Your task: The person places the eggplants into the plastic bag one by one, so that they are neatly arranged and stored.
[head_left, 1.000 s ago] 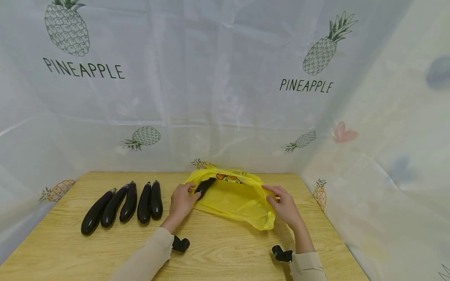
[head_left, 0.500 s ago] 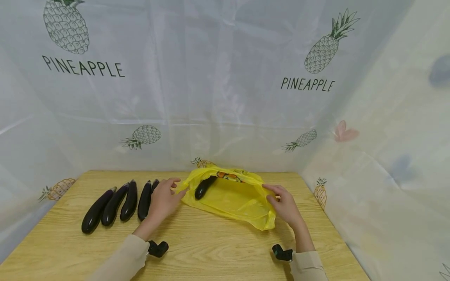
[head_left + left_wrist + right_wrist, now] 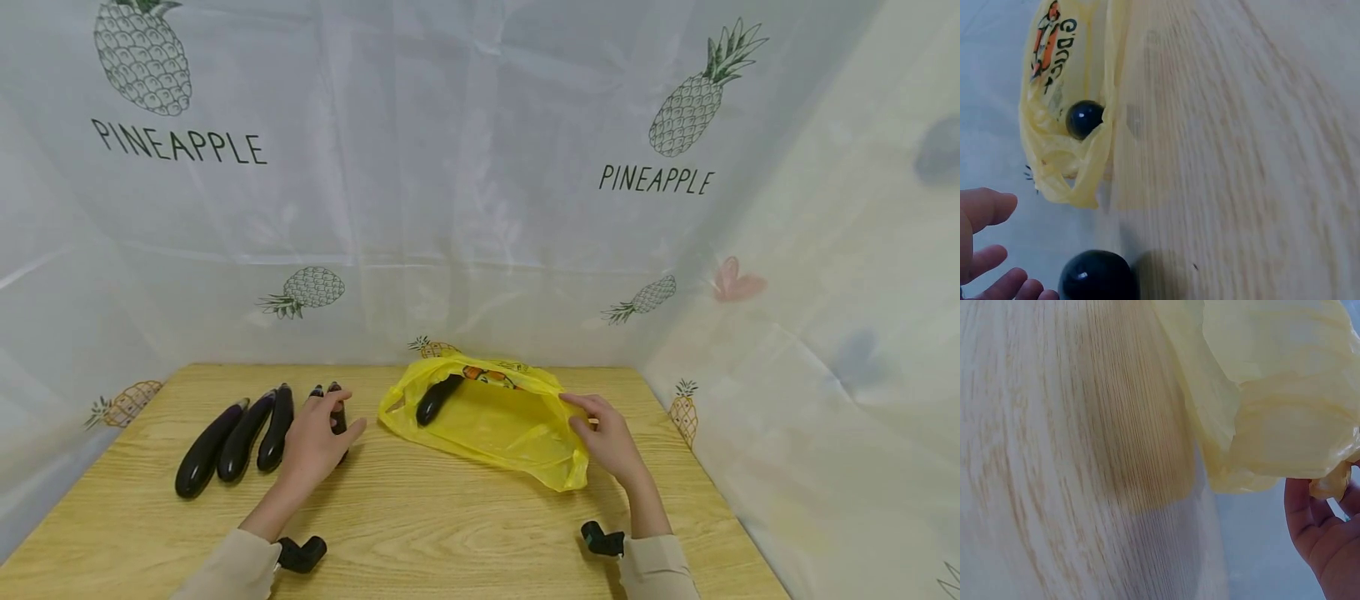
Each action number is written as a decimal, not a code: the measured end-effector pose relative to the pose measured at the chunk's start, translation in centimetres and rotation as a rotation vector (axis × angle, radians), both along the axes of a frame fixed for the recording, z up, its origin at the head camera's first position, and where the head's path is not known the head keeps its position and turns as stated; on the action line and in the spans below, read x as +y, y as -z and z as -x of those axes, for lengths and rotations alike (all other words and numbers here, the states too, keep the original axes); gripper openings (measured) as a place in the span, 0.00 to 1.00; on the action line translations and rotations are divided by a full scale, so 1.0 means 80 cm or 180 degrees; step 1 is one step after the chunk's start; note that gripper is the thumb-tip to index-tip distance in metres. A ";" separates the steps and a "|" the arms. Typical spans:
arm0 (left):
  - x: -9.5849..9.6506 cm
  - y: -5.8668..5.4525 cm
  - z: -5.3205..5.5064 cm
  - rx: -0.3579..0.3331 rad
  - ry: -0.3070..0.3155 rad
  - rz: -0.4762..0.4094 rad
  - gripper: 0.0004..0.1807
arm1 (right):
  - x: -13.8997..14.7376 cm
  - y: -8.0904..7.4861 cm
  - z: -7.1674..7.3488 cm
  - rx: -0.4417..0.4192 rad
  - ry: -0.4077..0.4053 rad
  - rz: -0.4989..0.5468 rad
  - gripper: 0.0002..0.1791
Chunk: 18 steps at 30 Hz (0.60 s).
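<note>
A yellow plastic bag (image 3: 495, 425) lies on its side with its mouth towards me. Inside its left part rests one dark eggplant (image 3: 437, 402), whose round end (image 3: 1085, 119) shows in the left wrist view. My right hand (image 3: 611, 442) pinches the right edge of the bag's mouth between thumb and fingers; a bunched bit of plastic (image 3: 1330, 482) shows there. Over the nearest eggplant (image 3: 341, 421) on the table hovers my left hand (image 3: 311, 442), thumb and fingers spread apart. It partly hides that eggplant and its neighbour. In the left wrist view the fingers (image 3: 988, 209) are beside the eggplant's end.
Further left lie more loose eggplants (image 3: 212, 450), side by side on the wooden table (image 3: 450, 533). A pale curtain (image 3: 465, 208) with pineapple prints hangs close behind the table's back edge and along the sides.
My left hand has let go of the eggplant in the bag, come out and moved left to the eggplants on the table. The right hand stays at the bag's edge.
</note>
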<state>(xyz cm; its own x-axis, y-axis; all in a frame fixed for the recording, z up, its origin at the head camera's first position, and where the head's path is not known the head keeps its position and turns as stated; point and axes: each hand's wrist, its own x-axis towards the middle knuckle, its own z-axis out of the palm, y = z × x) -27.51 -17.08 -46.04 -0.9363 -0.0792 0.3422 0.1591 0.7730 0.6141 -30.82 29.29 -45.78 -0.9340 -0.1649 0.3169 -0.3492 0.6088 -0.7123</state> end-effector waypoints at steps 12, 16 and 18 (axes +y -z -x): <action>-0.015 0.010 -0.007 -0.0078 -0.0008 0.0260 0.35 | 0.000 0.000 -0.001 0.0002 0.0028 0.0001 0.24; -0.021 0.014 -0.009 -0.0137 -0.0055 0.0369 0.36 | 0.000 0.000 -0.001 0.0010 0.0014 -0.0017 0.24; -0.023 0.016 -0.010 -0.0153 -0.0061 0.0404 0.36 | 0.000 0.000 -0.001 0.0005 0.0019 -0.0018 0.24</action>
<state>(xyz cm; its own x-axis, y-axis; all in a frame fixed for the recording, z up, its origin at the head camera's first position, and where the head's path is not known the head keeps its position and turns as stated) -26.71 -18.95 -47.32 -0.9506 -0.0562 0.3053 0.1161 0.8476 0.5178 -30.75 29.31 -45.79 -0.9345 -0.1613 0.3175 -0.3468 0.6150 -0.7082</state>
